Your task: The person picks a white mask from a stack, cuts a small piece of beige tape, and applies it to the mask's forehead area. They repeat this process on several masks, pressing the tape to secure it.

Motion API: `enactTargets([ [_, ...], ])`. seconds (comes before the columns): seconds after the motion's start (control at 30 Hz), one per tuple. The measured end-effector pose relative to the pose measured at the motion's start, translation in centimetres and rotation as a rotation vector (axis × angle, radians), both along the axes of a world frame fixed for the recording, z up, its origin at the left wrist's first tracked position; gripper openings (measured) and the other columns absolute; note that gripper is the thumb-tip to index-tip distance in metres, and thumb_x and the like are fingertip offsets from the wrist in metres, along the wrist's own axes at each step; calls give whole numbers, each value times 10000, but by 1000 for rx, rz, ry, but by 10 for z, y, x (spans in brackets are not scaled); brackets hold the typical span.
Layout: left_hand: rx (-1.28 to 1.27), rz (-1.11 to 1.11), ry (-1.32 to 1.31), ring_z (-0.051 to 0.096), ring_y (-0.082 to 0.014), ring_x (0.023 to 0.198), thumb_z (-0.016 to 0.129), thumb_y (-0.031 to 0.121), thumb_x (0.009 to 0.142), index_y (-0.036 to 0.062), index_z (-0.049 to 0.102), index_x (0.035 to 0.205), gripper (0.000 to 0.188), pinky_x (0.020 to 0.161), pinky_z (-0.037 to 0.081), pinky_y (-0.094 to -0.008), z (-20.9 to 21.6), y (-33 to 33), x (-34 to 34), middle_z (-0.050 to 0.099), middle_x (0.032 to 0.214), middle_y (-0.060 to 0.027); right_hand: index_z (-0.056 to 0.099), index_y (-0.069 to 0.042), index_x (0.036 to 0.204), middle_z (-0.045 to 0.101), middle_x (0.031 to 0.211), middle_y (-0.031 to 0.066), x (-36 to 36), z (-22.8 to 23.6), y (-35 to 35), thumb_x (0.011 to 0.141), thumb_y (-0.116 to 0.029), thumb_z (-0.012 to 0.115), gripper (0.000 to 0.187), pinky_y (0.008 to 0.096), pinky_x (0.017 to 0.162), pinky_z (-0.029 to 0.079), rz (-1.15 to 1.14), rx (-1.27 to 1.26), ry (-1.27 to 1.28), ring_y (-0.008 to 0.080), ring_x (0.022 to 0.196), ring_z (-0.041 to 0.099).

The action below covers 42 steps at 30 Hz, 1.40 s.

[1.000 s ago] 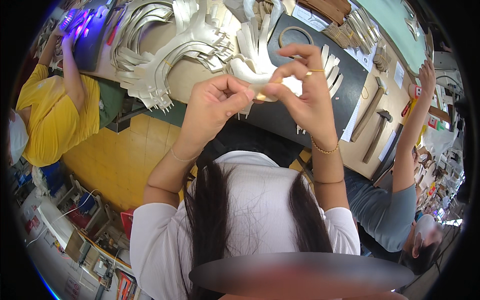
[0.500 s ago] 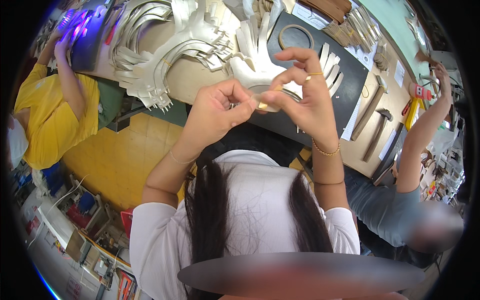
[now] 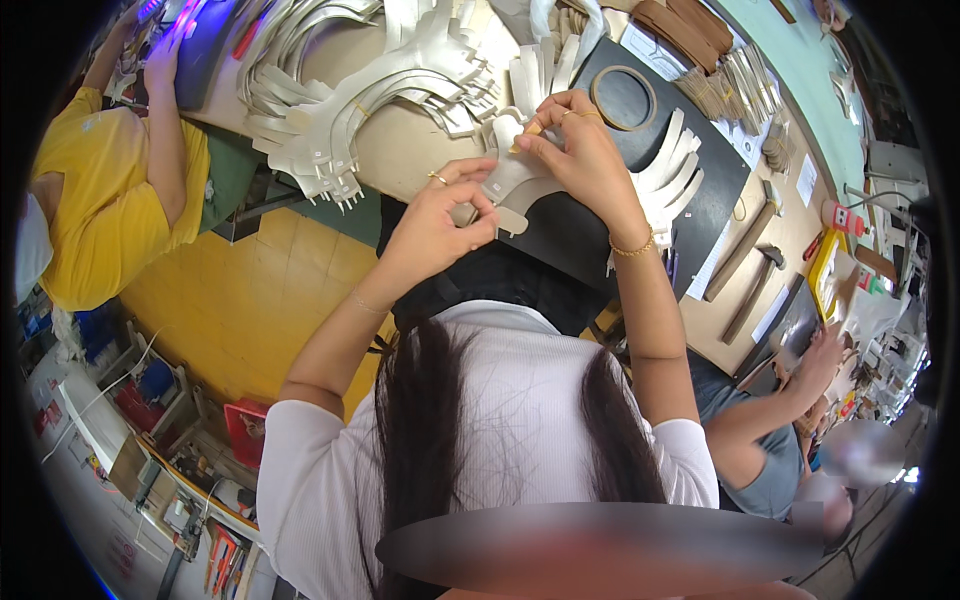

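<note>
My right hand point(image 3: 588, 160) pinches a small yellowish piece point(image 3: 526, 137) between thumb and fingertips, over a cream-white branched cutout point(image 3: 520, 172) lying on the black board point(image 3: 570, 232). My left hand point(image 3: 436, 222) hovers beside the rounded end of that cutout, fingers bent and thumb apart, with nothing visibly gripped. More cream-white strips point(image 3: 668, 172) fan out to the right of my right hand. To the left lies a layered pile of similar curved cutouts point(image 3: 340, 125) on the table.
A tan ring point(image 3: 622, 98) rests on the board's far part. Two hammers point(image 3: 745, 245) lie at the right, near a red-and-white bottle point(image 3: 842, 217). Brown strips point(image 3: 683, 30) are stacked behind. Co-workers sit left, in a yellow top point(image 3: 120, 200), and right, in a grey top point(image 3: 765, 465).
My hands have separated from their shared pinch and reached farther out over the cutout. The yellowish piece stays in my right fingers, while my left fingers have loosened. The right co-worker's arm has come down.
</note>
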<state>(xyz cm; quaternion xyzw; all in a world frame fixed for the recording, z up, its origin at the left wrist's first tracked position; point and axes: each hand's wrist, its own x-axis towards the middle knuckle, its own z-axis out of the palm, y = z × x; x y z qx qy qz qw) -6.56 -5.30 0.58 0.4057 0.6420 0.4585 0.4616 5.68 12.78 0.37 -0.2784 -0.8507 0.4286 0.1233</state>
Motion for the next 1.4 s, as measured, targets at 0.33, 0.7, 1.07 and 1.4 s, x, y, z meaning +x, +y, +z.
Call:
enactTargets([
  [0.33,-95,-37,96,595,-210,1042,662,74,794,15,606,793,82,695,513,-281,7,5,4,552,1288,-89,663,-43,834,529,1003,28,-5,-23,-5,801,-195,743,175,254,826,404,-107,-159,191,136,913,510],
  [0.7,-16,-36,198,591,-240,1055,663,92,806,11,624,802,89,816,489,-314,7,4,5,604,1217,-79,676,-50,804,533,1095,62,-2,-12,3,793,-217,741,180,299,830,414,12,-77,24,178,984,509],
  [1.07,1,-11,248,565,-275,1097,665,93,788,20,627,795,83,933,438,-356,0,3,5,615,1216,-78,683,-73,808,519,1133,90,-4,-22,-1,775,-186,761,141,323,848,419,-414,-587,438,180,1000,521],
  [1.4,112,2,290,561,-325,1045,655,97,767,11,618,764,94,918,438,-376,-4,5,11,625,1149,-148,685,-55,809,542,1145,78,-11,-17,-13,775,-203,744,163,330,866,413,76,259,-97,232,1014,510],
])
